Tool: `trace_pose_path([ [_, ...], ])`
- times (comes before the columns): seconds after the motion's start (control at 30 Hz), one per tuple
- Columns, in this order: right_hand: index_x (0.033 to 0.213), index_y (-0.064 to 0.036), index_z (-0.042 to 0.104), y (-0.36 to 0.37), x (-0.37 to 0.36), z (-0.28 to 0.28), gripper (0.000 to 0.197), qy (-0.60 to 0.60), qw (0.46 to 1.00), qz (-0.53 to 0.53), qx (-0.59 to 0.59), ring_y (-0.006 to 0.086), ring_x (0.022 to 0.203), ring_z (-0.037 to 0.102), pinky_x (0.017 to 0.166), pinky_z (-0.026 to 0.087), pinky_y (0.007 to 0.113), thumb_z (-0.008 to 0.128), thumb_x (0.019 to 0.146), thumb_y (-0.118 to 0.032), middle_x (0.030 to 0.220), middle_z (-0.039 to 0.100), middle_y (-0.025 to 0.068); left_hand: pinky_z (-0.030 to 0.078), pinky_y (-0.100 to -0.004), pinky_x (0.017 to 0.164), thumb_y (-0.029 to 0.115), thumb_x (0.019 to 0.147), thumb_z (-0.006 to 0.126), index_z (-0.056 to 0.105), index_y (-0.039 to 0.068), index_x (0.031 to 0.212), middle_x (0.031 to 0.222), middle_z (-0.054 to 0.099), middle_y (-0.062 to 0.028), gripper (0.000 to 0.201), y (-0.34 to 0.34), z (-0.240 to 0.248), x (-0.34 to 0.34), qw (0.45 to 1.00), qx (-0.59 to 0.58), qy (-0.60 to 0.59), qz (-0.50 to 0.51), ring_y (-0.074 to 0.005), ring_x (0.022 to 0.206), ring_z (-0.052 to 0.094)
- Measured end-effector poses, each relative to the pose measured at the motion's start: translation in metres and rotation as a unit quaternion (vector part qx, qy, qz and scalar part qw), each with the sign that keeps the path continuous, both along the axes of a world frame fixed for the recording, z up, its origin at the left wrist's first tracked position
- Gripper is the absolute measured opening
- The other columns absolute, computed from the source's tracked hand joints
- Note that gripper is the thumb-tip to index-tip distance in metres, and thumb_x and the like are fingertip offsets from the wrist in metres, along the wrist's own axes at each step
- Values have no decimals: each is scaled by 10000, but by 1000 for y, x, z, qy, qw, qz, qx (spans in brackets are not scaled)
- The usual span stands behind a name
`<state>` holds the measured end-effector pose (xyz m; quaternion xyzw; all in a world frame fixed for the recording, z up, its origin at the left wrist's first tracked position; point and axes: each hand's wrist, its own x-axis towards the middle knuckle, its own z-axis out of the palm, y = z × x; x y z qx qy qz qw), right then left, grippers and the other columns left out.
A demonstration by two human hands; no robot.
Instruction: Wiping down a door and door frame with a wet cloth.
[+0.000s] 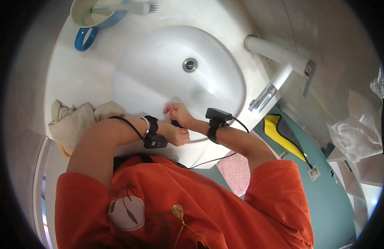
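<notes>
My left hand (175,134) and my right hand (179,114) meet at the near rim of the white washbasin (154,62). Between them shows a small dark blue thing (176,123), mostly covered by the hands, its kind hidden. The left fingers are curled and closed around it. Just above, my right hand is bent inward with its fingers curled; what they grip is hidden. A beige towel (76,120) lies crumpled on the counter beside my left forearm. Both wrists wear black straps with small black boxes and cables.
A blue mug (87,37) stands at the far left, with a white-handled brush (136,8) across it. A white faucet (279,54) rises at the right of the basin, near its metal drain (190,64). Right of the counter hangs a yellow and grey cloth (285,137).
</notes>
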<state>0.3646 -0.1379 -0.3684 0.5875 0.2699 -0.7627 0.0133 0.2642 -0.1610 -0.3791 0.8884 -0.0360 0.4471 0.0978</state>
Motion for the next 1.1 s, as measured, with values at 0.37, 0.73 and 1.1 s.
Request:
trace_pose_path([
  [0.37, 721, 22, 544, -2, 1, -10, 355, -31, 999, 34, 13, 139, 465, 507, 480, 423, 289, 365, 900, -226, 519, 496, 59, 392, -236, 615, 223, 616, 526, 484, 119, 593, 648, 458, 6, 115, -3, -7, 2, 1000, 4, 31, -4, -124, 613, 495],
  [0.73, 964, 3, 591, -11, 24, 1, 299, -2, 982, -112, -151, 75, 527, 430, 525, 404, 239, 478, 890, -263, 525, 413, -56, 412, -301, 642, 190, 630, 548, 502, 140, 603, 684, 465, 1, 73, 14, 32, -5, 984, -158, 42, -78, -179, 713, 509],
  [1.1, 1309, -71, 306, -7, 12, 141, 701, 254, 803, -538, 36, 262, 1183, 402, 978, 326, 478, 462, 828, -558, 1270, 409, 121, 452, -304, 637, 163, 722, 661, 543, 9, 806, 741, 564, -57, 211, 61, 141, 8, 393, -850, -238, 259, -163, 692, 548],
])
